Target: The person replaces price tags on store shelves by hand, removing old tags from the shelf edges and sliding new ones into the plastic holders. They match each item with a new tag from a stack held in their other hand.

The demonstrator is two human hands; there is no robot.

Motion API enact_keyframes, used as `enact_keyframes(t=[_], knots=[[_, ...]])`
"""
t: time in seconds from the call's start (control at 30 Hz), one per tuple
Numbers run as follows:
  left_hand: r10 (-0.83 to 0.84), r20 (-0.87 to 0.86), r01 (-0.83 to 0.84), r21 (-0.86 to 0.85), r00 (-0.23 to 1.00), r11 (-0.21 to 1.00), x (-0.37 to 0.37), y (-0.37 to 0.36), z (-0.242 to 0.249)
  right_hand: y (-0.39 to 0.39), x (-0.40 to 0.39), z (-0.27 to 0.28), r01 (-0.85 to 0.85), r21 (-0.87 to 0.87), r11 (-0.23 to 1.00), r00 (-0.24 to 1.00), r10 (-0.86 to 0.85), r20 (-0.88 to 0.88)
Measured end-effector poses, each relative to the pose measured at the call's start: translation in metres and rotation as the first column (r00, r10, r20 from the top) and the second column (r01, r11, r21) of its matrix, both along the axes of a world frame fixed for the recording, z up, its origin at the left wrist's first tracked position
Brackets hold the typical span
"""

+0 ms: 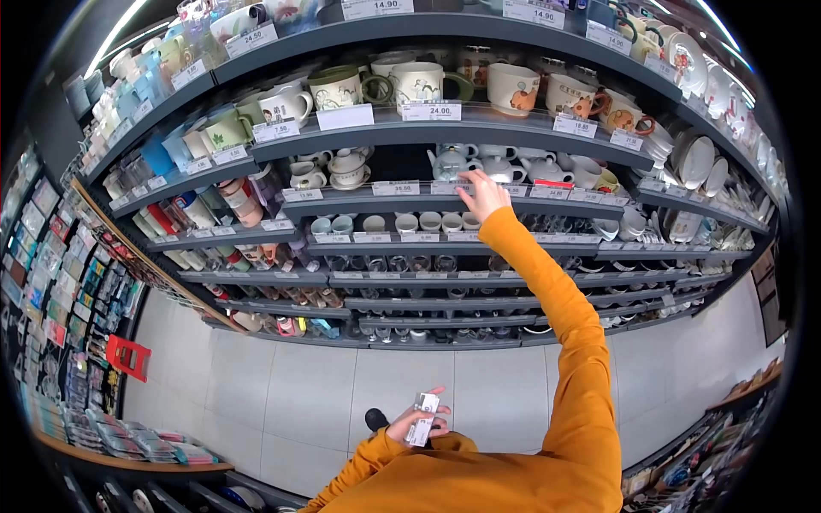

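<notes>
My left hand (405, 425) is low in front of my body, closed around a small stack of white price tags (422, 417). My right hand (487, 198) reaches out to the edge of a middle shelf. Its bent thumb and fingertips are at the right end of a price tag (446, 187) on that edge and appear to pinch it. Just behind the tag stands a pale blue-grey teapot (449, 162). A white teapot (500, 171) sits to its right, partly hidden by my fingers.
Patterned mugs (421, 85) line the shelf above. Small cups (407, 223) fill the one below. Stacked plates (697, 161) stand at the right. A red step stool (128, 357) is on the tiled floor (316, 385) at the left. Packaged goods (145, 445) lie on a low display.
</notes>
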State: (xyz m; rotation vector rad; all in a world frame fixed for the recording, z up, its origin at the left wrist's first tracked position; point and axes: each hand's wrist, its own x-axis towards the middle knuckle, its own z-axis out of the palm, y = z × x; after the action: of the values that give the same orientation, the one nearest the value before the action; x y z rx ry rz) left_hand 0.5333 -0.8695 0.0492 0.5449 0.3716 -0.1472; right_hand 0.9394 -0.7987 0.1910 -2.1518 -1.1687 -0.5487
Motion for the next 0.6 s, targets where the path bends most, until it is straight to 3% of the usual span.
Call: enact_keyframes(t=[0.1, 0.27, 0.37, 0.5, 0.57, 0.6], knots=[[-0.064, 0.042, 0.069, -0.117, 0.997, 0.991, 0.001, 0.003, -0.022, 0.004, 0.020, 0.001, -0.138, -0.009, 0.990, 0.990, 0.138, -0.041], [-0.027, -0.019, 0.025, -0.097, 0.999, 0.995, 0.010, 0.001, -0.021, 0.005, 0.029, 0.026, -0.187, 0.003, 0.982, 0.970, 0.185, -0.155], [-0.008, -0.011, 0.007, -0.097, 1.000, 0.995, 0.016, 0.003, -0.015, -0.004, 0.027, 0.046, -0.212, 0.028, 0.977, 0.973, 0.214, -0.092], [0.069, 0.060, -0.060, -0.146, 0.996, 0.987, 0.019, 0.020, -0.024, -0.036, -0.018, 0.068, -0.425, 0.016, 0.905, 0.849, 0.405, -0.339], [0.142, 0.068, -0.133, -0.125, 0.988, 0.983, 0.022, 0.029, -0.013, -0.057, -0.059, 0.058, -0.746, -0.093, 0.659, 0.616, 0.630, -0.472], [0.146, -0.024, -0.145, 0.018, 0.989, 0.989, 0.025, 0.033, -0.009, -0.064, -0.079, 0.041, -0.849, -0.136, 0.511, 0.489, 0.660, -0.570]])
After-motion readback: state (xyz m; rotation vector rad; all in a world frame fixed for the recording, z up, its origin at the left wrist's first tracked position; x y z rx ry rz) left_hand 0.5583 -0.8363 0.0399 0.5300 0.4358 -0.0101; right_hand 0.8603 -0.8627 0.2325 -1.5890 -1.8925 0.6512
